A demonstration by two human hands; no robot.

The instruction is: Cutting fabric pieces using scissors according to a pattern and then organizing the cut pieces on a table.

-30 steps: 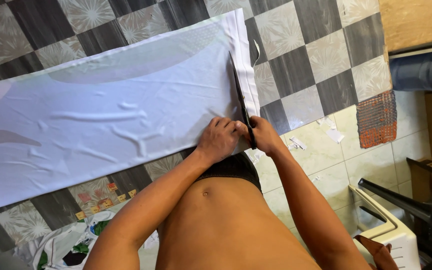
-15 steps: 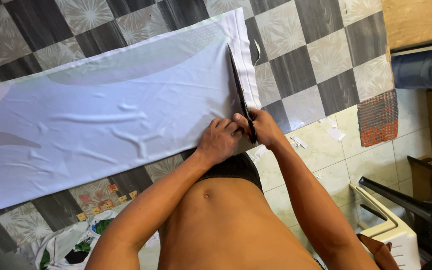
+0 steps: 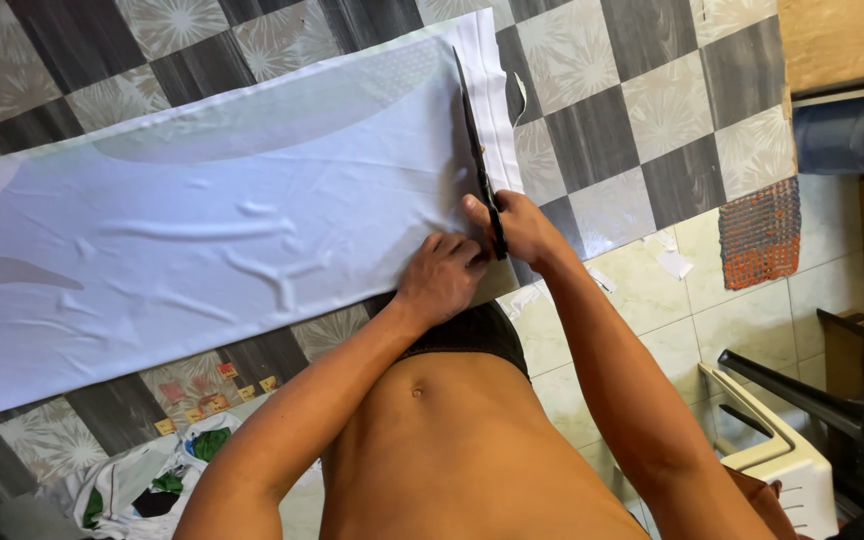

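Note:
A long sheet of white fabric (image 3: 212,220) lies flat on a checkered grey-and-dark table top (image 3: 642,110). My right hand (image 3: 517,225) grips black scissors (image 3: 480,165), whose blades run along the fabric close to its right edge. A narrow strip of fabric (image 3: 497,100) lies to the right of the blades. My left hand (image 3: 440,280) presses flat on the fabric just left of the scissors, near the table's front edge.
A red woven mat (image 3: 760,232) lies on the tiled floor to the right. A white plastic stool (image 3: 777,455) and a dark machine part (image 3: 852,400) stand at lower right. Fabric scraps (image 3: 142,480) lie at lower left. A dark fabric roll (image 3: 852,130) sits upper right.
The scissors have advanced a little along the fabric, away from me. My right hand followed them and my left hand shifted slightly after it.

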